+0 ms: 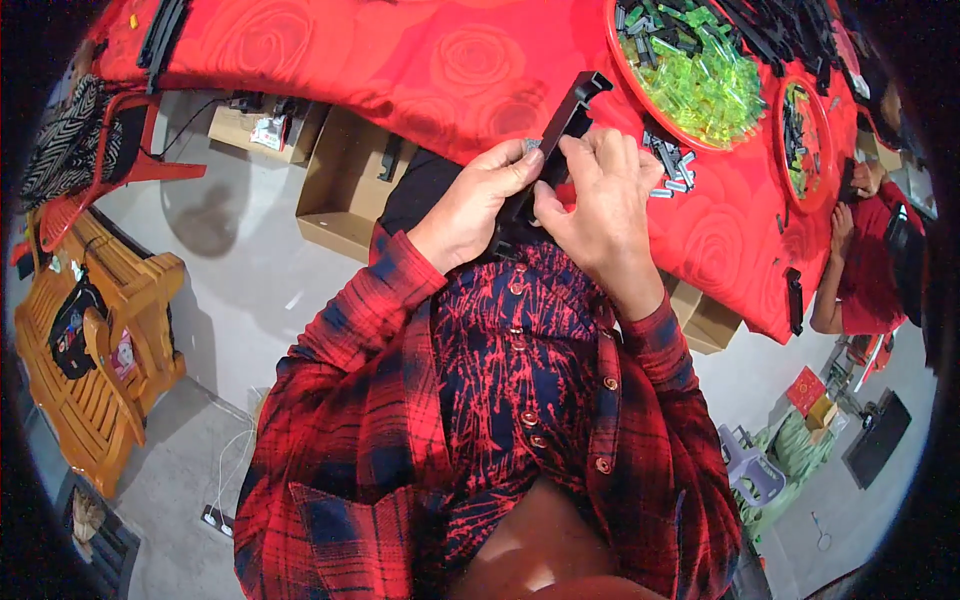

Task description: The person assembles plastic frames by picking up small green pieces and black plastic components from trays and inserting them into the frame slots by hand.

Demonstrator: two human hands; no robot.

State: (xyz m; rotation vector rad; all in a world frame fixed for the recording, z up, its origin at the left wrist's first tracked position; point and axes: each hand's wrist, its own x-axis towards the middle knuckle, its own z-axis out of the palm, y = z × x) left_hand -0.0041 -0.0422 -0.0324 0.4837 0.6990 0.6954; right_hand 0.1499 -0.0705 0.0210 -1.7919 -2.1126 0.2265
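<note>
A long black plastic part [572, 104] with a hooked upper end is held slantwise over the front edge of the red-covered table. My left hand [465, 212] is closed around its left side, thumb on top near a small grey piece [531, 146]. From the other side my right hand [604, 205] grips the same part, its fingers bent and thumb pressed against it. The part's middle is partly hidden by my fingers. Right beside my right hand, several small grey and black pieces [676, 172] lie on the cloth.
A red basin [662, 124] of clear yellow-green and dark pieces stands at the far right, with a smaller red tray [823, 135] beyond it. Long black strips [160, 40] lie at the far left. Cardboard boxes [330, 225] sit below the table. Another person [875, 260] is at the right.
</note>
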